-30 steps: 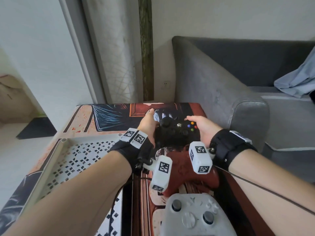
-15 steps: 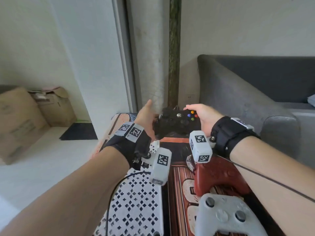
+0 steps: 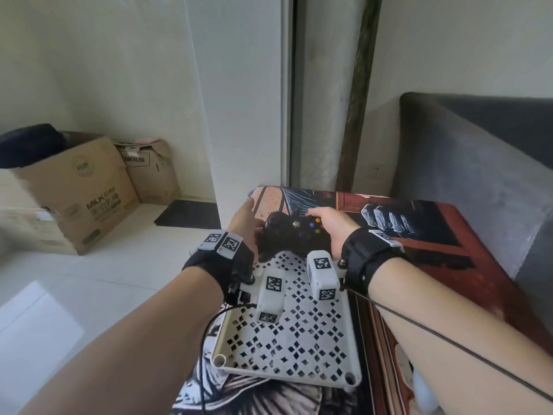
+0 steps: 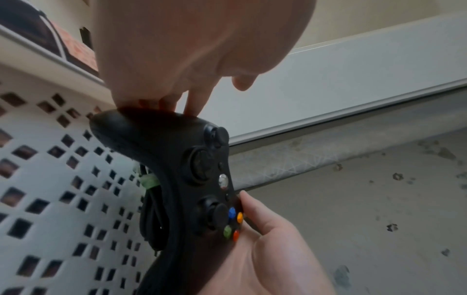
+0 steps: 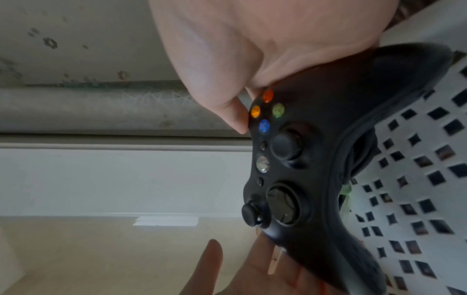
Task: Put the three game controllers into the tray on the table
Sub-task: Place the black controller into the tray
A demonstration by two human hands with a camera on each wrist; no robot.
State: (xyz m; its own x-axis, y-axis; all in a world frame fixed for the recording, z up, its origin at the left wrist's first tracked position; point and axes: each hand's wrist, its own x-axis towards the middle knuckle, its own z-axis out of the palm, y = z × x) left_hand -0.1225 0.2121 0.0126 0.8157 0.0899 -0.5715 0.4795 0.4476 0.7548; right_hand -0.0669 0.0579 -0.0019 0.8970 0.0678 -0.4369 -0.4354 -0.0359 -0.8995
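Controllers: we count one black controller [image 3: 294, 235] plainly in view, held between our two hands above the far end of the tray; at 5 o'clock in the head view a pale rounded sliver shows beside our right forearm, too cut off for us to name.
Tray: one white perforated tray [image 3: 351, 348] lies on the table, at 6 o'clock from the controller; nothing lies on its floor that we can see.
Left hand: our left hand [image 3: 244, 223] grips the controller's left handle at 9 o'clock, palm pressed on it; in the right wrist view the thumb stands clear of the pad, and we cannot tell how the other fingers lie.
Right hand: our right hand [image 3: 333, 227] grips the right handle at 3 o'clock, thumb tip resting by the four coloured buttons, the fingers hidden behind the body.
Cable: one bundled black cable [image 4: 151, 215] hangs under the controller, bound with a green tie.
Table: one table [image 3: 466, 250] under a printed dark red and blue cover.
Boxes: two cardboard boxes [image 3: 74, 187] on the floor at 9 o'clock.
Sofa: one grey sofa [image 3: 478, 163] at 2 o'clock, just beside the table.
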